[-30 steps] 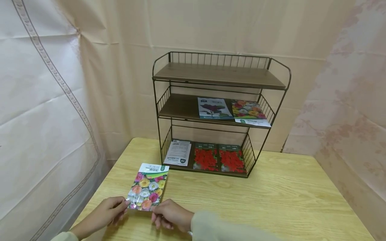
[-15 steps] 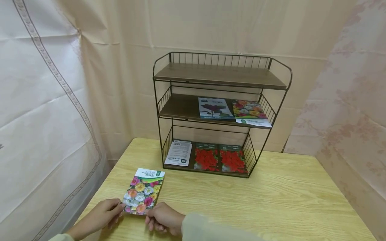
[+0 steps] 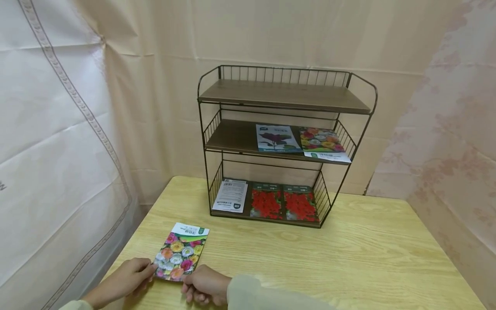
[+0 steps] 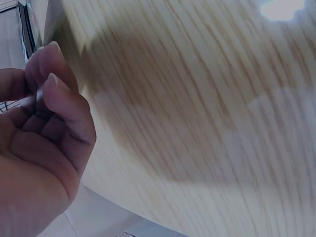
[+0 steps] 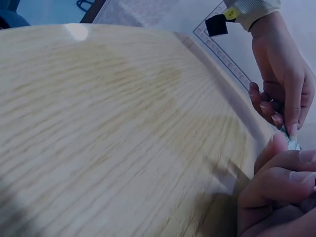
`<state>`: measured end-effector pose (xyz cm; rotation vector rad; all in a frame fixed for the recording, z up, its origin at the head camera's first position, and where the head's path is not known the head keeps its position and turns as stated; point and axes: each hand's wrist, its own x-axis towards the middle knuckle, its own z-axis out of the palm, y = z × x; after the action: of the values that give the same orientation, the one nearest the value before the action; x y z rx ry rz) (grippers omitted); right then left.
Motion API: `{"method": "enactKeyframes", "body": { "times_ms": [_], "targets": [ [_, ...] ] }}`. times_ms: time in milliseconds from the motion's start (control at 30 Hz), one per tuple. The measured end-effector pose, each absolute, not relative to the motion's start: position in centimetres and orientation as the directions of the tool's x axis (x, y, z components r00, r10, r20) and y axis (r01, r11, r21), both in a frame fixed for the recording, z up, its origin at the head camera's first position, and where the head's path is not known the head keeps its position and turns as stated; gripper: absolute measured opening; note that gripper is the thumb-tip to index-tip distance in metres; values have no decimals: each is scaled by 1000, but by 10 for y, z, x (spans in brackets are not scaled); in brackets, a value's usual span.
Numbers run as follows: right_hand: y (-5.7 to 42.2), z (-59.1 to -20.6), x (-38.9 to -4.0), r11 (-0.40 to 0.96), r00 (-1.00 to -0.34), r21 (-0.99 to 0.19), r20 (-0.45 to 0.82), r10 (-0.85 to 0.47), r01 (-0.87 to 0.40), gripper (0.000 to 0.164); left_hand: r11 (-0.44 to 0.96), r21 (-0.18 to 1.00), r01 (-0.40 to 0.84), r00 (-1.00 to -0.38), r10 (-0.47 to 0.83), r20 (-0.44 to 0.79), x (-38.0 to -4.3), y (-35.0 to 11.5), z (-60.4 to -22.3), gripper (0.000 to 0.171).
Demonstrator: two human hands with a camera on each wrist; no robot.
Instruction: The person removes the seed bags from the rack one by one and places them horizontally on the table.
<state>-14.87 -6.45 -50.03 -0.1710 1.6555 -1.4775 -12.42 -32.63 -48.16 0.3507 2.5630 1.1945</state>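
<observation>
The left grip (image 3: 129, 274) pinches the near left corner of a seed packet (image 3: 180, 254) between thumb and fingers, and the right grip (image 3: 206, 284) pinches its near right corner, the remaining fingers curled beneath. The packet, printed with pink, yellow, white and orange blooms, lies over the left part of the surface (image 3: 329, 258), its white title band at the far end; whether its far edge touches the wood cannot be told. A pale sleeve (image 3: 271, 292) covers the right forearm.

Beyond the packet, near the back of the surface, stands a rack (image 3: 286, 106) with a dark wire frame and three brown shelves. On the bottom shelf (image 3: 247, 206), side by side, are a white printed packet (image 3: 230, 196) at the left, a red-flower packet (image 3: 266, 202) in the middle and a second red-flower packet (image 3: 300, 204) at the right. The middle shelf (image 3: 232, 135) holds a purple-leaf packet (image 3: 279, 138) and, beside it at the right end, a mixed-flower packet (image 3: 323, 141) with its white band toward the front edge. Behind the rack hangs a beige cloth (image 3: 166, 107)
</observation>
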Motion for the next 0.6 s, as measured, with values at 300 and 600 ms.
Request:
{"method": "enactKeyframes", "body": {
  "times_ms": [300, 600],
  "targets": [
    [-71, -503, -152, 329, -548, -803, -584, -599, 497, 35, 701, 714, 2, -926, 270, -262, -122, -332, -484, 38],
    [-75, -501, -151, 362, -526, -776, -621, -581, 516, 38, 734, 678, -39, -917, 243, -316, -120, -334, -489, 39]
  ]
}}
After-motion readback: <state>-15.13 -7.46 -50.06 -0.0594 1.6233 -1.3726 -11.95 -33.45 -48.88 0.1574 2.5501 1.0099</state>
